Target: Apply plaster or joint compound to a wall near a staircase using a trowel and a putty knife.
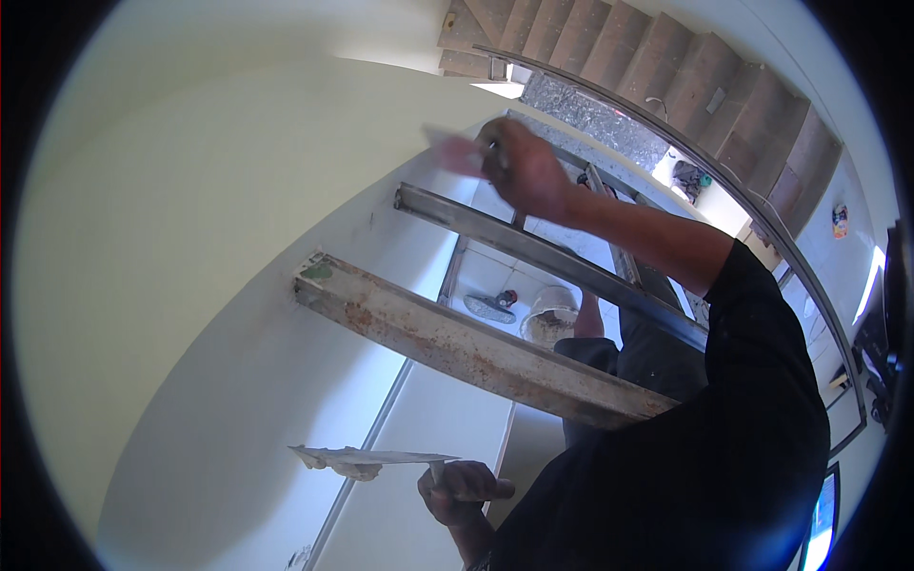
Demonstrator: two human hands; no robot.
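My left hand (462, 490) is closed round the handle of a plastering trowel (405, 458) at the lower middle. The trowel's thin blade shows nearly edge-on, with lumps of pale putty (352, 469) clinging to it. Higher up, my right hand (528, 171) is raised near the cream wall (238, 162), its fingers wrapped round a putty knife (455, 152). Motion smears that blade, so whether it touches the wall I cannot tell.
Between my arms run a paint-spattered metal beam (457, 347) and a narrower bar (533, 249). Below are a white bucket (550, 314), a slipper (489, 307) and dark trousers (657, 347). A curved handrail (685, 128) borders brown stairs (657, 57) at upper right.
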